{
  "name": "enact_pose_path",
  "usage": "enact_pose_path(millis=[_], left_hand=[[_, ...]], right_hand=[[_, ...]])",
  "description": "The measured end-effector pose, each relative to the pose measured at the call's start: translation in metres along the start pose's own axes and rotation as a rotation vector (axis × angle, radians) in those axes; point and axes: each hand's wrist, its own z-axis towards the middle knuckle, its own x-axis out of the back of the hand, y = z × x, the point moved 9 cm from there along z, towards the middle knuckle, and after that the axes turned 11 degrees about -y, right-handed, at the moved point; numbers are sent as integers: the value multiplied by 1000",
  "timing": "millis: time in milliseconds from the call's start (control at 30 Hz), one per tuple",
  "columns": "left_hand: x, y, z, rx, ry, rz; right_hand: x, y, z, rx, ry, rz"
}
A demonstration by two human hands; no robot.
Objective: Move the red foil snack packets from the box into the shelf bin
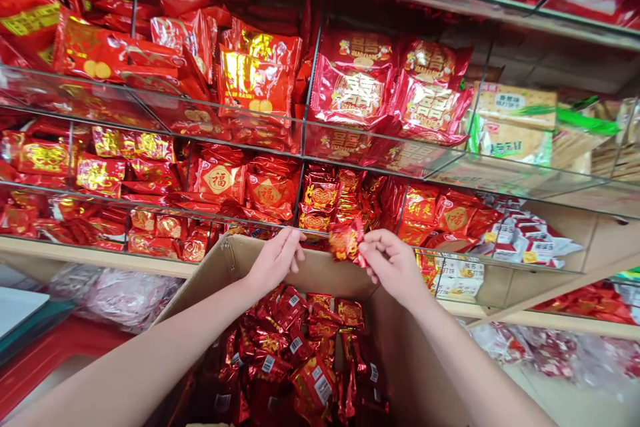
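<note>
Over the far rim of a cardboard box, my right hand pinches a red-and-gold foil snack packet before the shelved red packets. My left hand hangs nearby, fingers curled; I cannot tell whether it holds anything.

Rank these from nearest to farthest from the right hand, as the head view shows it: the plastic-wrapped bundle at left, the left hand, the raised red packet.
1. Red packet: pinched in the right hand, at its fingertips.
2. Left hand: across the box, to the left.
3. Plastic-wrapped bundle: beyond the box's left side, below the shelf.
</note>
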Motion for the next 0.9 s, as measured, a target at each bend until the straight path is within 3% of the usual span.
enact_pose_path(millis=[133,200,333,467,733,900], left_hand=[[5,-10,5,-6,-49,87],[4,-15,6,-7,-115,151],[2,-22,7,-7,-199,249],[3,-28,9,9,-202,215],[2,-36,10,38,-198,108],[2,-39,13,85,-203,20]], right_hand=[[47,-2,-3,35,281,82],[61,2,-1,29,360,114],[73,11,15,31,445,122],[77,11,42,43,528,13],[77,10,98,-107,516,-515],[73,8,129,-271,365,-1022]])
